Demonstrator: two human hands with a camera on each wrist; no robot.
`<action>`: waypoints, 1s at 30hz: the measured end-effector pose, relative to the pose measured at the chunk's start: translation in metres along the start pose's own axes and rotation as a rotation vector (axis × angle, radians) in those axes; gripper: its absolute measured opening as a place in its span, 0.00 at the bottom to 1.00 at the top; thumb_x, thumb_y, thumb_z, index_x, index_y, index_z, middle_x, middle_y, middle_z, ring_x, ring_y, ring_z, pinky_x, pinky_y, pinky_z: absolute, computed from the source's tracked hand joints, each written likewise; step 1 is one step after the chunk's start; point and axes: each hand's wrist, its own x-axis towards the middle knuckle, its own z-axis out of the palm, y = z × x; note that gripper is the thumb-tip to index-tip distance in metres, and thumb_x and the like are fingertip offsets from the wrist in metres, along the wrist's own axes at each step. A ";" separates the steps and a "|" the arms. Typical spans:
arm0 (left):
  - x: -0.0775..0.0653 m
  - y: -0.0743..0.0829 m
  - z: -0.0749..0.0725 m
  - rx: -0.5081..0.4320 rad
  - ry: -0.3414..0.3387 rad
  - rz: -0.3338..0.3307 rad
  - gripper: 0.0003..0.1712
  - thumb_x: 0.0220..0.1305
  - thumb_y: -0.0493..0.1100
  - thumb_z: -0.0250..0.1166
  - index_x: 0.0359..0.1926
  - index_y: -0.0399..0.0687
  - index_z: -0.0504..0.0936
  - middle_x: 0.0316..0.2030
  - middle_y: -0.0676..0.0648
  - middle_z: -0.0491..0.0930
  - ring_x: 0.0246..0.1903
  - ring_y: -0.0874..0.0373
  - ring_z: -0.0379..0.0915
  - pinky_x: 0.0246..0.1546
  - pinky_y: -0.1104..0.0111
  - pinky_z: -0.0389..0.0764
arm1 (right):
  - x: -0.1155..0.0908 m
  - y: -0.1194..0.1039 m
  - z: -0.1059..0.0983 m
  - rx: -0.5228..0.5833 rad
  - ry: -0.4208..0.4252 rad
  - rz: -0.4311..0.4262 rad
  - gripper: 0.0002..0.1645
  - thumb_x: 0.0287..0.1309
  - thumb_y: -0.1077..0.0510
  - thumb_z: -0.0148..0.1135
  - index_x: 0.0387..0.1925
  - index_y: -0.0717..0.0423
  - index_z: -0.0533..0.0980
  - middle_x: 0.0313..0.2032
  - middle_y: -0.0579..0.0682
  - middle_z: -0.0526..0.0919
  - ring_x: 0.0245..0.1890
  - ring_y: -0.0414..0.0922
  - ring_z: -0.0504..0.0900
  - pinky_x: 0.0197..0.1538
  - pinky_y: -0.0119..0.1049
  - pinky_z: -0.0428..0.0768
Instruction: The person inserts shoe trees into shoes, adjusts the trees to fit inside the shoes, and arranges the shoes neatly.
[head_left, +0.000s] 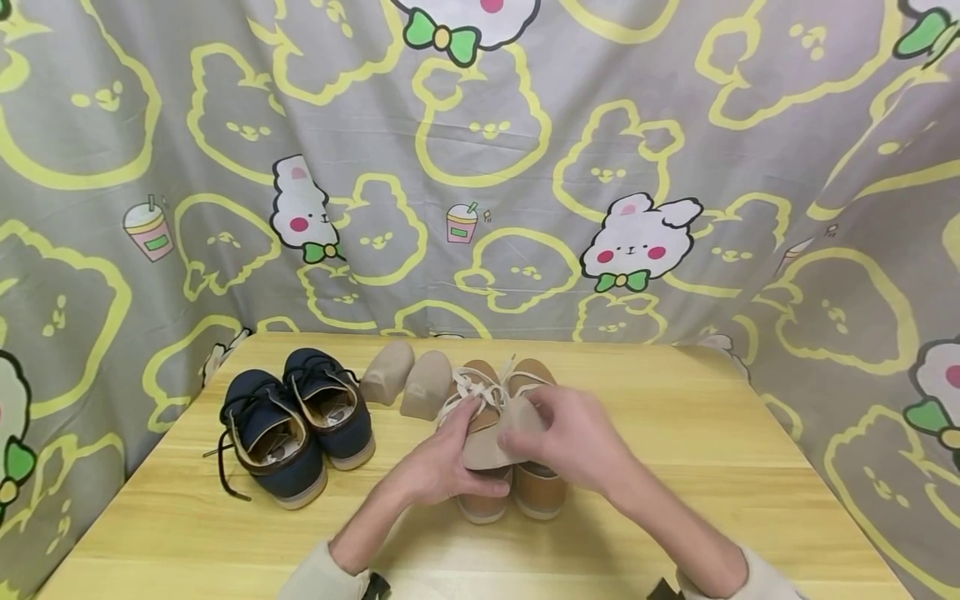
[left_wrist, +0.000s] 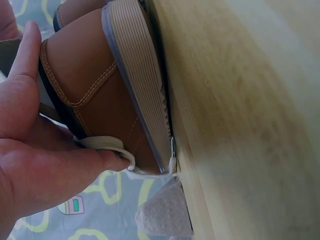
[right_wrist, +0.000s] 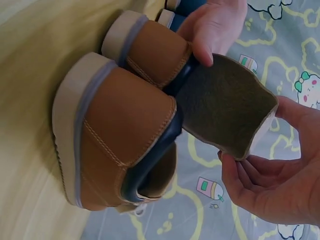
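A pair of brown lace-up shoes point(head_left: 542, 492) with pale laces and ribbed soles stands side by side on the table, heels toward me. My left hand point(head_left: 442, 462) holds the left brown shoe point(left_wrist: 85, 65) around its opening, thumb toward the heel and fingers by the laces. My right hand point(head_left: 573, 437) pinches a grey-beige moulded shoe insert point(right_wrist: 227, 107) by one end. The insert's hollow side shows in the right wrist view, and its other end is at the left shoe's opening, close to my left thumb. How far it reaches inside is hidden.
Two similar shoe inserts point(head_left: 427, 385) lie on the wooden table point(head_left: 660, 517) behind and left of the brown shoes. Farther left stands a pair of dark blue lace-up shoes point(head_left: 288, 492), one lace trailing on the table. A patterned grey curtain point(head_left: 510, 275) encloses the back and sides.
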 end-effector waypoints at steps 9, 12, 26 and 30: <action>-0.001 -0.002 0.001 0.010 0.004 -0.007 0.73 0.46 0.58 0.82 0.80 0.42 0.44 0.80 0.38 0.45 0.77 0.43 0.48 0.72 0.46 0.62 | -0.002 0.004 0.017 0.017 0.090 -0.020 0.17 0.44 0.43 0.77 0.32 0.45 0.80 0.24 0.39 0.78 0.23 0.38 0.73 0.24 0.33 0.71; -0.001 -0.002 0.001 0.012 0.008 -0.006 0.73 0.46 0.59 0.82 0.80 0.42 0.45 0.79 0.39 0.47 0.77 0.43 0.49 0.72 0.46 0.62 | -0.003 0.005 0.024 0.031 0.127 -0.029 0.19 0.44 0.42 0.78 0.32 0.46 0.80 0.26 0.39 0.78 0.25 0.38 0.74 0.25 0.32 0.72; -0.002 -0.003 0.001 0.044 0.021 0.022 0.74 0.46 0.65 0.80 0.80 0.42 0.44 0.78 0.38 0.49 0.73 0.45 0.58 0.70 0.47 0.66 | -0.008 0.004 0.053 -0.011 0.277 -0.135 0.35 0.45 0.36 0.78 0.48 0.54 0.81 0.41 0.46 0.84 0.41 0.41 0.80 0.44 0.40 0.79; -0.001 -0.003 0.000 0.040 0.014 0.028 0.74 0.46 0.65 0.79 0.81 0.42 0.44 0.77 0.38 0.52 0.72 0.46 0.59 0.70 0.48 0.67 | -0.007 0.005 0.048 0.013 0.230 -0.155 0.36 0.48 0.36 0.77 0.51 0.55 0.81 0.44 0.46 0.83 0.44 0.41 0.79 0.47 0.41 0.78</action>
